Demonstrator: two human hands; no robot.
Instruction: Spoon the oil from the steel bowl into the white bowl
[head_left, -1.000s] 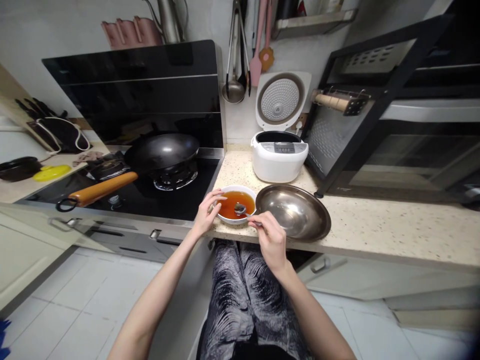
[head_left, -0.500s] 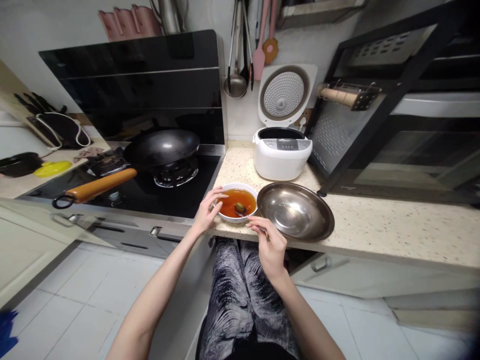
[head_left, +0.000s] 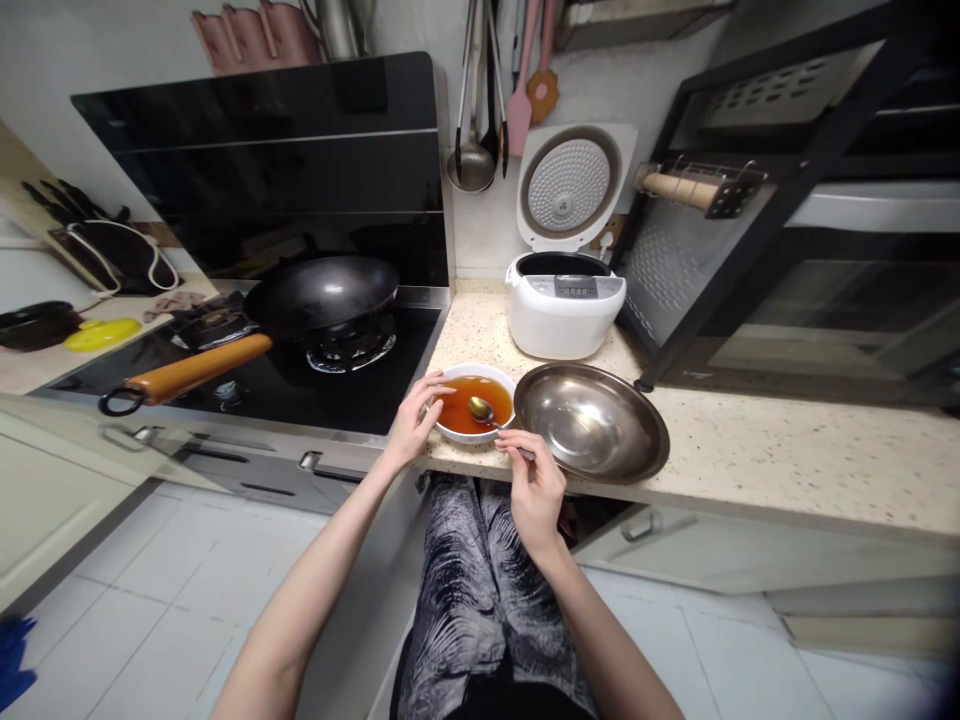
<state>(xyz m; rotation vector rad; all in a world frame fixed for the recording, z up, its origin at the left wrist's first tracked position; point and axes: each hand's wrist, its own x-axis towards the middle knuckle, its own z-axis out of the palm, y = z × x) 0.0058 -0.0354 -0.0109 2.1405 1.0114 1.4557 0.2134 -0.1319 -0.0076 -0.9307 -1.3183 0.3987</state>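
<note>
Spoon (head_left: 481,408) shifted, pinched by right hand (head_left: 537,485); half-open left hand (head_left: 414,415) touches bowl (head_left: 466,438) on speckled counter (head_left: 750,455) beside stove (head_left: 289,397).

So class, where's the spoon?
In the head view, the right hand holds the spoon, its head within the white bowl's rim, left of the metal basin.

The spoon (head_left: 481,409) has moved (slightly) toward the middle of the bowl (head_left: 480,369).

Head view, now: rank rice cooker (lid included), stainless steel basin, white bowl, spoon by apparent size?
1. Rice cooker
2. Stainless steel basin
3. White bowl
4. Spoon, handle partly hidden by fingers
</note>
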